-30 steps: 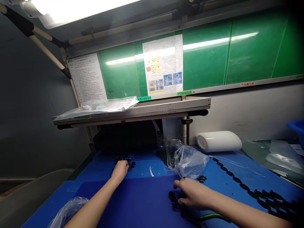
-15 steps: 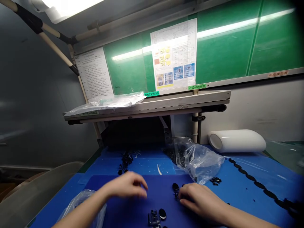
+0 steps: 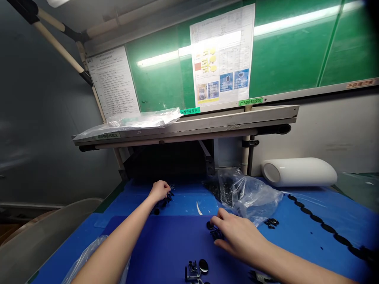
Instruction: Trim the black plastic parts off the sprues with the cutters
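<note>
My left hand [image 3: 160,191] reaches to the far side of the blue table, fingers closed at a pile of small black parts [image 3: 164,202]; what is between the fingertips is too small to make out. My right hand [image 3: 232,232] is over the dark blue mat [image 3: 168,244], its thumb and fingers around a black part with a round disc [image 3: 217,232]. Nearer to me on the mat lies another black part with a shiny oval disc [image 3: 203,266]. Beside my right forearm is a dark tool-like object [image 3: 260,277], partly cut off.
A clear bag with black parts [image 3: 239,197] stands behind my right hand. Farther right are a few loose black pieces [image 3: 271,223], a row of black ovals [image 3: 328,228] and a white roll [image 3: 302,172]. A shelf [image 3: 192,127] spans above the table. Another plastic bag [image 3: 85,256] lies at left.
My left hand has moved from above the mat forward to the black pile. My right hand has shifted slightly left and its fingers have spread more around the part. The view has tilted slightly.
</note>
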A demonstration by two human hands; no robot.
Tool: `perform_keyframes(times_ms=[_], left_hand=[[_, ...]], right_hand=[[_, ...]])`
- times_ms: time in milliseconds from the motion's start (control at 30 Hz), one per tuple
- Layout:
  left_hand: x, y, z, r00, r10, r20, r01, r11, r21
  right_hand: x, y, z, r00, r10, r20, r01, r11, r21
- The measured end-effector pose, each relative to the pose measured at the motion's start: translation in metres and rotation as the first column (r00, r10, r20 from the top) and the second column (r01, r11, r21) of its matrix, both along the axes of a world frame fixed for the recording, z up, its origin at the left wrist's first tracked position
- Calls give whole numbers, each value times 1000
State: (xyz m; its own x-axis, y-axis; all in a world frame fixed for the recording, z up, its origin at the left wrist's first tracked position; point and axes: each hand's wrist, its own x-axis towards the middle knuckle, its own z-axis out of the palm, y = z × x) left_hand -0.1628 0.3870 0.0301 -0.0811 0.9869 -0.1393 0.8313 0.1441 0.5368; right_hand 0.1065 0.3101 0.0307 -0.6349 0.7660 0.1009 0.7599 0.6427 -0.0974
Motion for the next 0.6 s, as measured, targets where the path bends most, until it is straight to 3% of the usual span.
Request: perform_keyframes(times_ms=[133,300,400,500,600], left_hand=[[28,-31,0,988,-152,42,154,986,-63],[91,-80,-14,943,-331,35,332,940,-78],[118,-89,-19,920,-392,11,393,919,-32],[114,-74,-9,927,-374,-26,375,926,50],[80,-52,18,975,-193,-112,211,961,178]], right_hand=[[7,9,-14,1000,16,-13,-17,999,-46],[20,13,-26,999,13,-39,-14,1000,-22],[31,15,-29,1000,-9,-21,9,1000,-1],[44,17,-27,1000,-25,-1,25,1000,11],[50,11,-17,999,-49,12,49,998,35]])
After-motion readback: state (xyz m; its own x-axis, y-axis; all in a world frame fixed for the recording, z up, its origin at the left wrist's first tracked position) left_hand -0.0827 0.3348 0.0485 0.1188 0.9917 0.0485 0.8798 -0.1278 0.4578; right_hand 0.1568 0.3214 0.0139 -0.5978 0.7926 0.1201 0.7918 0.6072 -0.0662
